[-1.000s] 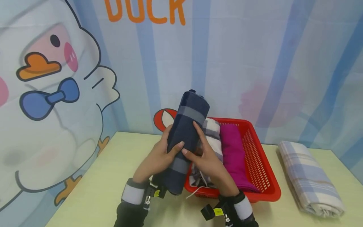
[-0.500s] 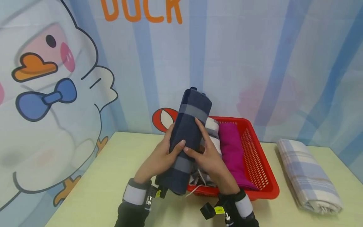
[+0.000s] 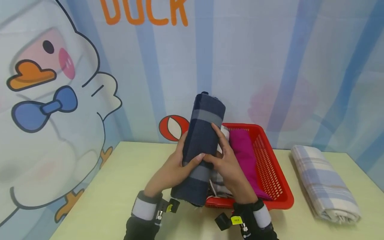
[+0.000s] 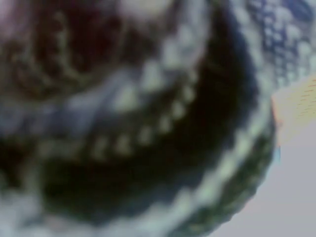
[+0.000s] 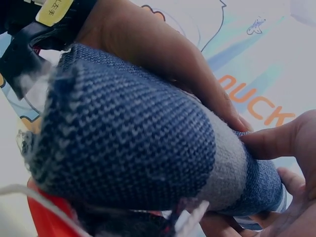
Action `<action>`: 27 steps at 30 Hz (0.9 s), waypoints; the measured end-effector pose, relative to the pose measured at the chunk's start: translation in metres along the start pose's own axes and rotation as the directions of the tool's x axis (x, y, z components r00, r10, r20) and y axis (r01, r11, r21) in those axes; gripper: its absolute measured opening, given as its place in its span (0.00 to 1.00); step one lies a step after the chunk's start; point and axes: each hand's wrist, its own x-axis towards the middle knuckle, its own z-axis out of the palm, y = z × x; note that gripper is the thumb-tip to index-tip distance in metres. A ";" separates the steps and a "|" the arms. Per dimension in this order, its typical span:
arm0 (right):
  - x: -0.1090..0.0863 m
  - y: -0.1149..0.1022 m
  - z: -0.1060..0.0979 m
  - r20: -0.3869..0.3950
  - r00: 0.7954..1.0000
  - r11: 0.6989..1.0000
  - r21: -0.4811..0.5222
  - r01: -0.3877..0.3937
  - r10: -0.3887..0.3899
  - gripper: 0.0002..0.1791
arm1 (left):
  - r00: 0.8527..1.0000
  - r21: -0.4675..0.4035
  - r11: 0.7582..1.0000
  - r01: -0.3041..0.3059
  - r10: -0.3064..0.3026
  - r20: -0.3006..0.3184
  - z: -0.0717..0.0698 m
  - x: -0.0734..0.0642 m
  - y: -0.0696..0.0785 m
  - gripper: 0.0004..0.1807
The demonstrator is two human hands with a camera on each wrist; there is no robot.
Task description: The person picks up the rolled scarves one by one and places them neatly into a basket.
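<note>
A rolled-up navy scarf (image 3: 204,133) with lighter grey-blue stripes leans at a tilt in both hands, its lower end over the basket's left front corner. My left hand (image 3: 172,170) grips it along the left side, thumb across the front. From the right, my right hand (image 3: 226,166) holds it, with the two thumbs meeting on its face. Close up in the left wrist view, the roll's coiled end (image 4: 148,143) is blurred. The right wrist view shows the scarf's knit (image 5: 138,133) between both hands. Fingers behind the roll are mostly hidden in the head view.
A red plastic basket (image 3: 271,166) stands behind and right of the scarf. Inside lie a magenta roll (image 3: 247,160) and a grey-and-white striped roll (image 3: 220,183), partly covered. A folded blue-and-white plaid cloth (image 3: 325,183) lies at the table's right. The duck-print backdrop (image 3: 234,66) rises behind.
Both hands have carried the scarf slightly to the right and turned it a little more upright, so it covers more of the striped roll. The head view has shifted slightly.
</note>
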 end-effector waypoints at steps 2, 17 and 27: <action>0.000 0.001 -0.001 0.004 1.000 1.000 0.012 -0.004 0.004 0.51 | 1.000 -0.005 1.000 0.004 -0.004 0.002 0.001 0.000 0.000 0.46; 0.001 0.000 -0.018 -0.036 0.998 0.999 0.005 -0.052 0.053 0.49 | 0.993 -0.013 1.000 -0.009 0.010 0.117 0.006 0.000 -0.003 0.48; 0.001 -0.003 -0.027 -0.072 0.995 0.998 -0.008 -0.068 0.067 0.48 | 0.988 -0.040 0.999 -0.015 0.021 0.154 0.014 0.002 -0.003 0.48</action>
